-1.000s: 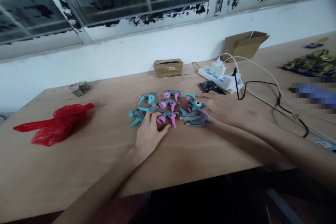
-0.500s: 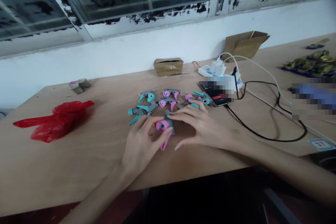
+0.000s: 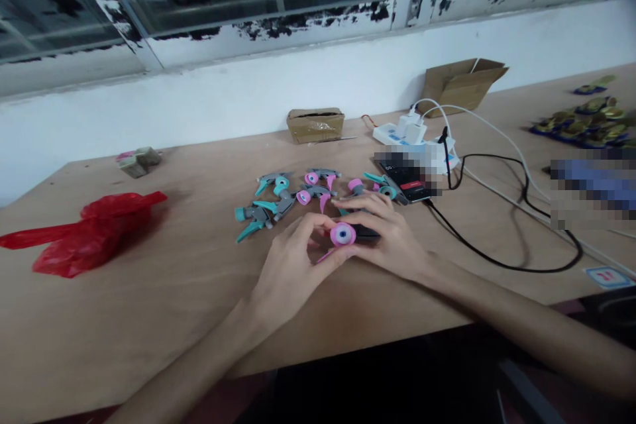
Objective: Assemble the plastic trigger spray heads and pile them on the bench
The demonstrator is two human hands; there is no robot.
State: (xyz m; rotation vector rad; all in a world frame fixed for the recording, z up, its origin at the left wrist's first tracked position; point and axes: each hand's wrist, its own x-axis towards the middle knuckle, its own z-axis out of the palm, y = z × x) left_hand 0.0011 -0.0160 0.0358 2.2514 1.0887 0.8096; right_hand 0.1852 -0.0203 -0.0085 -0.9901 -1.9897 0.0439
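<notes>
Between my two hands is a grey and pink trigger spray head [image 3: 342,234], its round pink collar facing up toward me. My left hand [image 3: 291,265] pinches the collar between thumb and fingers. Wrapped over the grey body from the other side is my right hand [image 3: 395,238], which hides most of it. Just beyond lie several more spray heads: teal and grey ones [image 3: 256,214] to the left, pink and grey ones [image 3: 318,193] in the middle, and a further group [image 3: 358,187] partly behind my right fingers.
A crumpled red plastic bag [image 3: 99,228] lies left. Behind are a small cardboard box [image 3: 315,124], an open carton [image 3: 460,89], and a power strip [image 3: 390,136] with cables. A phone [image 3: 410,185] rests right of the spray heads. Gold-and-blue pieces [image 3: 581,122] sit far right.
The spray head has moved right and turned so its collar faces me. My right hand, spread beside it before, has closed around its body.
</notes>
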